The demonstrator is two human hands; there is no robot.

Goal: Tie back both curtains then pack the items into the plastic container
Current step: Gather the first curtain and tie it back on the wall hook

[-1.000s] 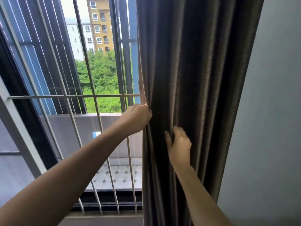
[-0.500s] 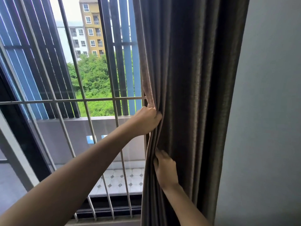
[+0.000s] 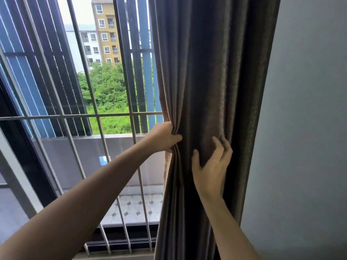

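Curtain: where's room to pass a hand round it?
Free: the fold front between left hand and right hand, and the curtain below both. Crowded: its left edge by the window bars. Its right edge meets the wall; gap not visible.

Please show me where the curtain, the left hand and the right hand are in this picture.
curtain [image 3: 206,72], head view, on the folds above both hands.
left hand [image 3: 164,136], head view, on the back of the fist.
right hand [image 3: 212,171], head view, on the back of the hand.

One curtain [image 3: 206,72] — two hands [image 3: 165,136] [image 3: 211,166]
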